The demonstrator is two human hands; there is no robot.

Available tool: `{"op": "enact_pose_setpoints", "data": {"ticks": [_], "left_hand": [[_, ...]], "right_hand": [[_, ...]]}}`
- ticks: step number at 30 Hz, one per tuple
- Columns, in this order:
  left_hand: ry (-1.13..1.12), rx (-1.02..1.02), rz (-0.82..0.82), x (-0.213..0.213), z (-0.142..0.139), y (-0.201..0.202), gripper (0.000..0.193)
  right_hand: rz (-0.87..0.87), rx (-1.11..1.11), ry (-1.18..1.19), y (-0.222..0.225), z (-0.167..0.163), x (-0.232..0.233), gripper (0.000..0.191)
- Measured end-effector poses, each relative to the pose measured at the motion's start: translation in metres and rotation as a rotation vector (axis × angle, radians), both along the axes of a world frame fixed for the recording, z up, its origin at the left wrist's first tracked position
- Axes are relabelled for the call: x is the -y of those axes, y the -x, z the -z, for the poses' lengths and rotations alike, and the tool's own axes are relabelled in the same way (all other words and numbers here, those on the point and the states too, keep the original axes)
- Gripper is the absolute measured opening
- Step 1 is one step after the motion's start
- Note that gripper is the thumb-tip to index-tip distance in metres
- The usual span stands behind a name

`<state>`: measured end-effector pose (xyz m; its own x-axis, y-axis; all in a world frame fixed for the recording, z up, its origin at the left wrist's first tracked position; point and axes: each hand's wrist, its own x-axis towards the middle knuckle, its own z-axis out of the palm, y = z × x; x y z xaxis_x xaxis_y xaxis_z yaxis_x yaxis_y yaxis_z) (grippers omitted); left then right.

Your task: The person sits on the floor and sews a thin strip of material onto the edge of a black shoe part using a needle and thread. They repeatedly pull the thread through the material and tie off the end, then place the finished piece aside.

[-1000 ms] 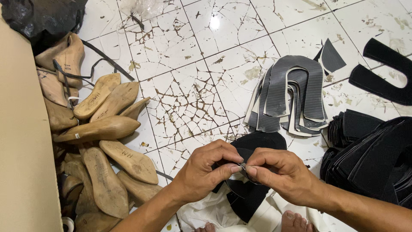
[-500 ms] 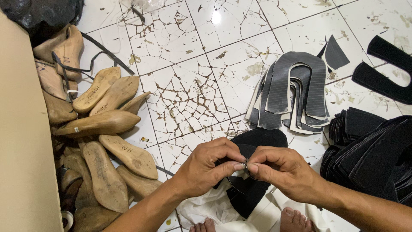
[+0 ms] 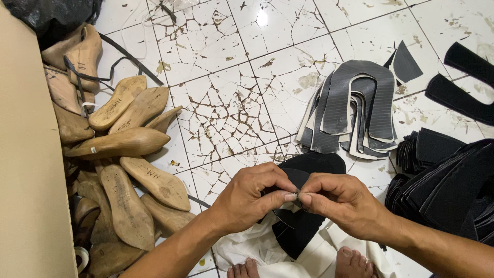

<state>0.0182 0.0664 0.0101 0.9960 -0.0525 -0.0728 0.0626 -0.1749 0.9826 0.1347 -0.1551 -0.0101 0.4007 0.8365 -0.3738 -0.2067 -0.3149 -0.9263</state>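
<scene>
Left hand (image 3: 249, 198) and right hand (image 3: 345, 201) meet fingertip to fingertip, both pinching; forearms converge from below, bare toes visible beneath.

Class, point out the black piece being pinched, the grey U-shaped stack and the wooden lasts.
black piece (image 3: 303, 234), head view, lower flap.
grey stack (image 3: 355, 103), head view, top piece's arch.
wooden lasts (image 3: 121, 141), head view, side of one last.

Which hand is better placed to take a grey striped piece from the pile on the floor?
Probably the right hand: the grey striped pile lies on its side, ahead, while the left hand sits farther away. Both now pinch the black piece.
</scene>
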Motion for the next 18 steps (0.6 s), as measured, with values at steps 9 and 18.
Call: {"op": "enact_pose_setpoints", "data": {"ticks": [9, 18], "left_hand": [[0.048, -0.011, 0.001, -0.0023, 0.0043, -0.002, 0.011], [0.079, -0.004, 0.015, -0.0026, 0.0062, -0.003, 0.011]], "right_hand": [[-0.029, -0.071, -0.056, -0.0036, 0.0043, 0.0007, 0.023], [-0.038, -0.067, -0.033, -0.0038, 0.0051, -0.0005, 0.023]]}}
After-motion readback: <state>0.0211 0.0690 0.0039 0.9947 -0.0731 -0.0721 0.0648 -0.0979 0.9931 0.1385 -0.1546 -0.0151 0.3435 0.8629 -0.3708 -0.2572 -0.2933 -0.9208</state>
